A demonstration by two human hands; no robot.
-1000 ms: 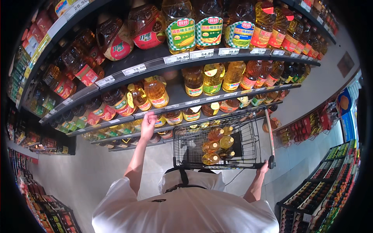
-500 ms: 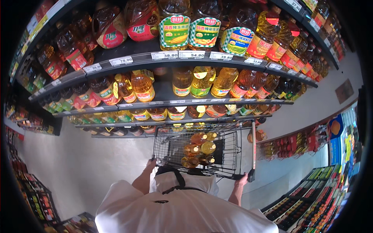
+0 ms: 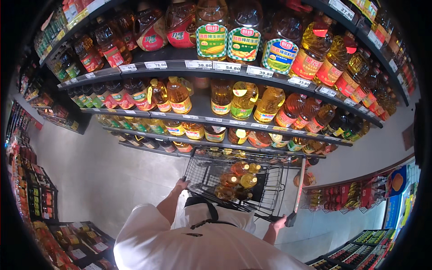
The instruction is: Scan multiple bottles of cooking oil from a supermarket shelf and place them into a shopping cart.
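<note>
My left hand [image 3: 182, 184] is closed round the left end of the handle of a black wire shopping cart [image 3: 270, 182]. At the right end of that handle, my right hand [image 3: 280, 222] grips too, its fingers partly hidden. Several oil bottles [image 3: 248, 180] stand upright in the cart basket, amber and yellow, with pale caps. The far side of the cart is close to the lowest shelves; whether it touches them I cannot tell.
Ahead is a curved shelf unit [image 3: 193, 66] stacked with large oil bottles. Grey floor [image 3: 112, 175] extends to the left. Bottle racks [image 3: 40, 189] line the left side, more racks [image 3: 364, 247] stand at the lower right, and hanging packs [image 3: 346, 193] line the right wall.
The shelves have shifted right and tilted in the view. The cart appears a little farther right and lower, with both hands still on its handle.
</note>
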